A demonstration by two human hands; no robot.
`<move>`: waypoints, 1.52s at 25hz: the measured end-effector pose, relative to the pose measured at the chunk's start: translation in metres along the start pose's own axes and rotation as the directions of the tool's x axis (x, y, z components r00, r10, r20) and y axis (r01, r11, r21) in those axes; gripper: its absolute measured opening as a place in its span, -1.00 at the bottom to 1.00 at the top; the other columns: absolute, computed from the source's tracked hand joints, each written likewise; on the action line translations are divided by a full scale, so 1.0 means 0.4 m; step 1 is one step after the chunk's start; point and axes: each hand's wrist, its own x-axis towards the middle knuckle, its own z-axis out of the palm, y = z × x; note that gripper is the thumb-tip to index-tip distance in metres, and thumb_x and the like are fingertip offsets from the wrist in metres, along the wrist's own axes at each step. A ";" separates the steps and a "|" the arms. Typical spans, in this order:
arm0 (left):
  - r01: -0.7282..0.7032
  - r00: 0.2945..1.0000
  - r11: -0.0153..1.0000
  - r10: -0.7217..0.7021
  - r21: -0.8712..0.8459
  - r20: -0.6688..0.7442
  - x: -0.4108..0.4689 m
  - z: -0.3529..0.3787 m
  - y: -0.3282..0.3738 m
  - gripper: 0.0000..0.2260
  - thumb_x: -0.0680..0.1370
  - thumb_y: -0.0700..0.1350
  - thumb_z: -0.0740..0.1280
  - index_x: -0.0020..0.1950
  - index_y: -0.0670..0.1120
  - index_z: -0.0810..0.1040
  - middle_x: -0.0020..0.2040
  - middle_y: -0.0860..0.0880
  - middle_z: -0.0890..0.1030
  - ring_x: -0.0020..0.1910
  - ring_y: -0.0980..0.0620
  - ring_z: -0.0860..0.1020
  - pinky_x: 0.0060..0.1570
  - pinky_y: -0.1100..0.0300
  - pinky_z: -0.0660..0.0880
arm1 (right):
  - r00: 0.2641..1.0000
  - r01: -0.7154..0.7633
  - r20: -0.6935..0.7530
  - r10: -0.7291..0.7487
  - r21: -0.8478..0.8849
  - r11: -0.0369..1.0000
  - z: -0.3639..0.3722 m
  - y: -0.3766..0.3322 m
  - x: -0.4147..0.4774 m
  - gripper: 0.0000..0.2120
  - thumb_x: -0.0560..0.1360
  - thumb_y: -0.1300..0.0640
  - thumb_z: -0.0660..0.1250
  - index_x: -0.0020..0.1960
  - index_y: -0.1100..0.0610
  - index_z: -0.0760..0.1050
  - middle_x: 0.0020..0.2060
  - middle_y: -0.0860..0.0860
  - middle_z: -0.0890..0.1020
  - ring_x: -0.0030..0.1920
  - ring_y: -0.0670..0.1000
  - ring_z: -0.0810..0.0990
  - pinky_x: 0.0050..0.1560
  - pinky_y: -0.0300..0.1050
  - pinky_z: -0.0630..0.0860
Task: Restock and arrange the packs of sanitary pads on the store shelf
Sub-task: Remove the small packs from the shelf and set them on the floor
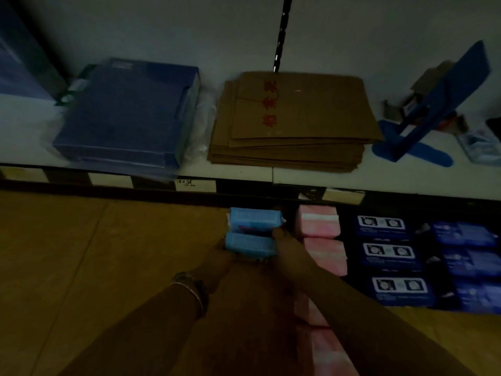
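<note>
Left hand (pixel 223 255) is on the near end of the blue packs (pixel 250 244), finger position too dark to tell. Right hand (pixel 279 236) grips their right side. Packs sit on the lower shelf (pixel 108 240), beside the pink packs (pixel 318 223). Likely light, soft, slick wrap: squeeze from both ends.

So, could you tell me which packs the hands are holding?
The light blue packs, held between left hand and right hand; the pink packs and dark blue packs lie further right, in no hand.
</note>
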 end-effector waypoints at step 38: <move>-0.136 0.970 0.989 0.144 0.054 -0.194 -0.131 -0.006 0.068 -0.51 0.55 -0.34 0.21 0.46 -0.14 0.22 0.40 -0.18 0.31 0.28 -0.18 0.37 0.25 0.00 0.39 | 0.916 0.082 -0.373 -0.149 -0.191 0.978 -0.189 -0.131 -0.097 -0.72 0.54 0.21 0.21 0.23 0.24 0.40 0.17 0.16 0.47 0.13 0.11 0.48 0.01 -0.16 0.39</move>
